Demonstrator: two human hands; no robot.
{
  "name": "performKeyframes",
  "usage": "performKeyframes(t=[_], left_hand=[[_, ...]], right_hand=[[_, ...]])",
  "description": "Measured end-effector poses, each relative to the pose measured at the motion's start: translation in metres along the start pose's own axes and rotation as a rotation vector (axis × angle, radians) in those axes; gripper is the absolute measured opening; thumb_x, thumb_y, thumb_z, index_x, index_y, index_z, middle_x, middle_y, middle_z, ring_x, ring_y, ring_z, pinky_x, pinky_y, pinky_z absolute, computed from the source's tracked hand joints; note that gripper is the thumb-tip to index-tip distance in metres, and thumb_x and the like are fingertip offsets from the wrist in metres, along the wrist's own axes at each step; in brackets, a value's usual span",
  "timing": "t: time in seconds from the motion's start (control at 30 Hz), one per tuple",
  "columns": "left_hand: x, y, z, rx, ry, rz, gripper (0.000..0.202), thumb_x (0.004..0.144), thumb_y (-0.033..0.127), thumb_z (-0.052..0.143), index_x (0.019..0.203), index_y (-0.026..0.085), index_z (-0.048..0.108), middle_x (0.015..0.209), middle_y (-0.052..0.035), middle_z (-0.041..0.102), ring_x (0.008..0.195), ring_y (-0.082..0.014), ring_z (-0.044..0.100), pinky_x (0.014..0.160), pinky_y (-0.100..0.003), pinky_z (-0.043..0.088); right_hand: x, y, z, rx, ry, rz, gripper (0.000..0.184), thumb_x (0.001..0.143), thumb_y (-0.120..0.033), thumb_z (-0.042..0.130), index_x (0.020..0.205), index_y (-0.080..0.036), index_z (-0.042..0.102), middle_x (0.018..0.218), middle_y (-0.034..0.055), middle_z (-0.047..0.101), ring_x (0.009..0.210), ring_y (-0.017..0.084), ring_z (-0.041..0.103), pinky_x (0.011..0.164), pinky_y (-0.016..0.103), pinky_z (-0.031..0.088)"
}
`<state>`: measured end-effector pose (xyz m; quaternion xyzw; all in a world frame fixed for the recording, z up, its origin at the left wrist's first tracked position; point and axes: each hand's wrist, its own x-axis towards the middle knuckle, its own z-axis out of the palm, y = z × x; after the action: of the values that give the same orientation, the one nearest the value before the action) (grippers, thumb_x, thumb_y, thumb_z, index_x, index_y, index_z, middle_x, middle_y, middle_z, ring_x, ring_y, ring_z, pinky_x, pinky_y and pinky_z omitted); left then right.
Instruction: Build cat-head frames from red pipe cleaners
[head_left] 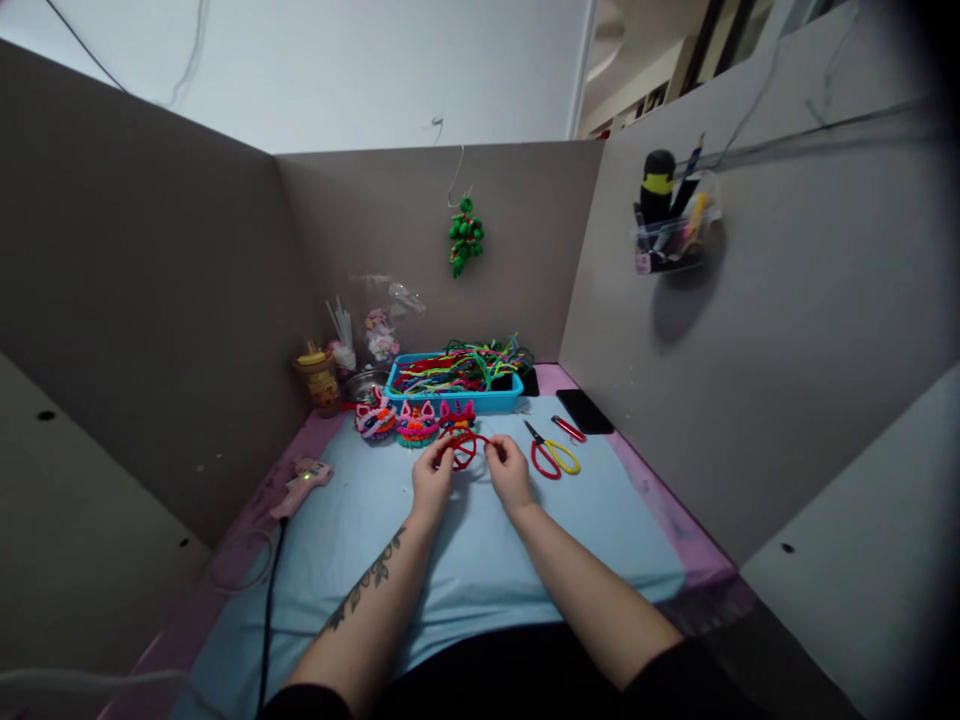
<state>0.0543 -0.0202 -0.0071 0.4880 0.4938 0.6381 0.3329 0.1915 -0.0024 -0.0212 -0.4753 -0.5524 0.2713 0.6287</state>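
A red pipe cleaner (466, 460), bent into a round frame with crossing strands, is held just above the blue cloth (360, 540). My left hand (433, 478) is closed on the frame's left side. Between thumb and finger, my right hand (510, 472) pinches an end reaching out to the right. Just beyond the hands stand small colourful horned figures: a striped one (375, 418), a pink-eared one (417, 425) and a dark red one (456, 414). Scissors (551, 452) with a red and a yellow handle lie right of my right hand.
Behind the figures is a blue tray (480, 402) of colourful pipe cleaners. A red-handled tool (568, 429) and a black phone (585, 411) lie at right. A pink glue gun (302, 483) with a black cord lies at left. Grey panels (420, 220) enclose three sides.
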Motion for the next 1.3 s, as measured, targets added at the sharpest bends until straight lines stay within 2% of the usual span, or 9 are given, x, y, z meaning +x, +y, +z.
performKeyframes(t=[0.47, 0.67, 0.8, 1.03, 1.17, 1.3], left_hand=[[0.001, 0.004, 0.000, 0.035, -0.035, 0.019, 0.024, 0.074, 0.026, 0.062, 0.094, 0.016, 0.072, 0.096, -0.0090, 0.073, 0.088, -0.0220, 0.066, 0.078, -0.032, 0.049], [0.000, 0.004, 0.002, 0.057, -0.053, 0.032, 0.023, 0.074, 0.025, 0.060, 0.092, 0.016, 0.073, 0.095, -0.0094, 0.073, 0.091, -0.0227, 0.065, 0.083, -0.034, 0.049], [-0.003, 0.007, 0.004, 0.077, -0.106, 0.053, 0.023, 0.074, 0.022, 0.060, 0.091, 0.016, 0.073, 0.096, -0.0094, 0.073, 0.090, -0.0224, 0.066, 0.082, -0.033, 0.049], [-0.007, 0.013, 0.005, 0.089, -0.158, 0.089, 0.033, 0.075, 0.025, 0.060, 0.105, 0.016, 0.069, 0.098, -0.0090, 0.072, 0.078, -0.0182, 0.064, 0.074, -0.030, 0.051], [-0.007, 0.012, 0.004, 0.091, -0.163, 0.113, 0.039, 0.077, 0.025, 0.059, 0.114, 0.015, 0.065, 0.094, -0.0080, 0.071, 0.074, -0.0162, 0.062, 0.070, -0.027, 0.050], [-0.007, 0.007, 0.004, 0.063, -0.185, 0.109, 0.041, 0.078, 0.024, 0.058, 0.117, 0.015, 0.062, 0.097, -0.0086, 0.069, 0.077, -0.0162, 0.063, 0.071, -0.026, 0.050]], right_hand=[[-0.006, -0.013, 0.000, 0.043, -0.034, -0.037, 0.017, 0.080, -0.034, 0.053, 0.079, -0.018, 0.059, 0.068, 0.0003, 0.061, 0.060, 0.014, 0.054, 0.059, 0.026, 0.044], [-0.006, -0.010, -0.002, 0.026, -0.008, -0.064, 0.017, 0.080, -0.032, 0.051, 0.082, -0.019, 0.061, 0.074, 0.0018, 0.062, 0.066, 0.016, 0.056, 0.064, 0.027, 0.045], [-0.005, -0.004, -0.002, 0.011, -0.007, -0.068, 0.017, 0.081, -0.032, 0.050, 0.084, -0.019, 0.061, 0.076, 0.0025, 0.063, 0.069, 0.017, 0.056, 0.067, 0.028, 0.045], [-0.003, 0.002, 0.000, -0.032, -0.042, -0.068, 0.017, 0.081, -0.033, 0.053, 0.082, -0.019, 0.062, 0.075, 0.0021, 0.060, 0.070, 0.016, 0.055, 0.065, 0.028, 0.044], [-0.001, 0.005, -0.002, -0.087, -0.025, -0.065, 0.011, 0.075, -0.029, 0.059, 0.076, -0.019, 0.064, 0.088, 0.0055, 0.055, 0.086, 0.020, 0.053, 0.077, 0.032, 0.044], [0.000, 0.010, 0.000, -0.114, -0.053, -0.056, 0.006, 0.071, -0.024, 0.062, 0.068, -0.019, 0.064, 0.102, 0.0079, 0.054, 0.103, 0.024, 0.049, 0.094, 0.039, 0.038]])
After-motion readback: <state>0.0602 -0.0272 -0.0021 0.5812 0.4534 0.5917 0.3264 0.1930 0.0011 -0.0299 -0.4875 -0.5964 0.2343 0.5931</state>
